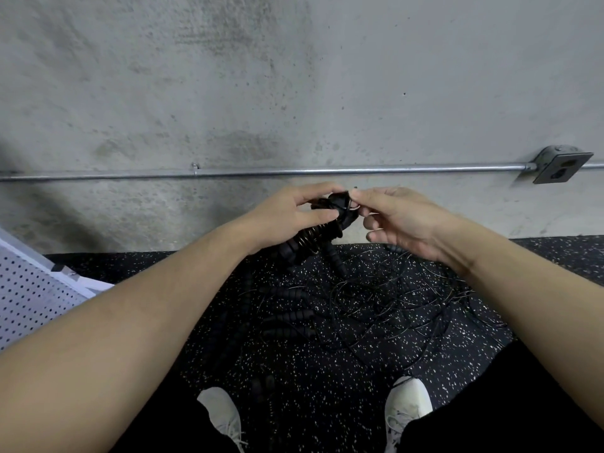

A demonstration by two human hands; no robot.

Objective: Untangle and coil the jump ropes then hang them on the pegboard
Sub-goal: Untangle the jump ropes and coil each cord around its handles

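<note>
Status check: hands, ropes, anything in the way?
Left hand grips bundle of handles; right hand pinches cord at its top. Loose tangle of ropes on floor, uncoiled. Pegboard far left, nothing hung in view. No obstruction.

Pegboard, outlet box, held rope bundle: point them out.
pegboard (29, 299), head view, on its perforated face.
outlet box (560, 168), head view, on its front plate.
rope bundle (318, 235), head view, on the ribbed handles below the left hand.
</note>
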